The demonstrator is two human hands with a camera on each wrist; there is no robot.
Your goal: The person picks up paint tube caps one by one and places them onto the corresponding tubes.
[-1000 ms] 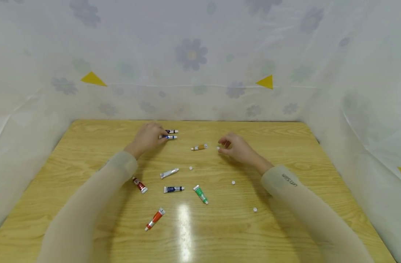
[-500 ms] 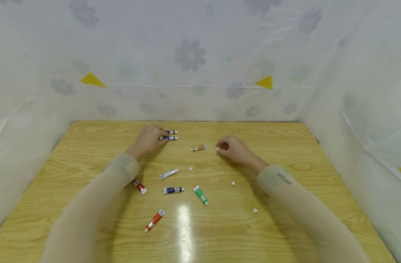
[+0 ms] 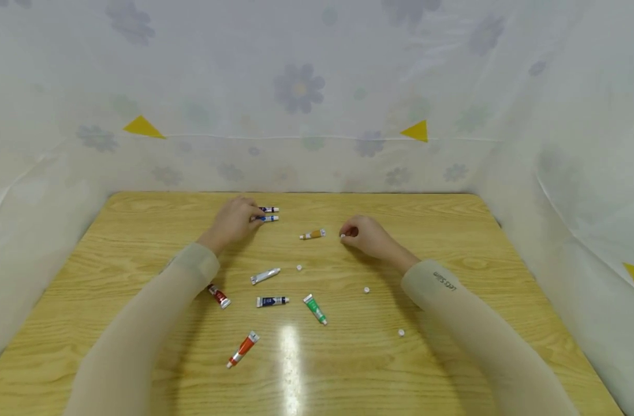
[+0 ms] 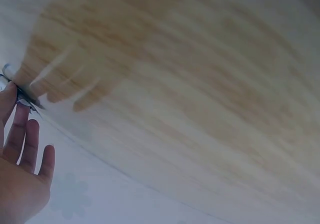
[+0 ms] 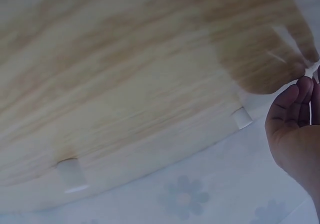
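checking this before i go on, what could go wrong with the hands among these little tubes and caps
The tiny white cap at the right hand could slip from the fingers and roll across the table. The left hand on the two blue tubes might nudge one away. A sleeve lies close to the red tube.

Head camera overlooks table (image 3: 452, 231); wrist cameras hug it.

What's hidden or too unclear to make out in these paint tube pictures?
- Head view: left hand covers the near ends of two blue-banded paint tubes; its grip is hidden.
- Head view: right hand at a small white cap; contact too small to judge.
- Wrist views: wooden table blurred.
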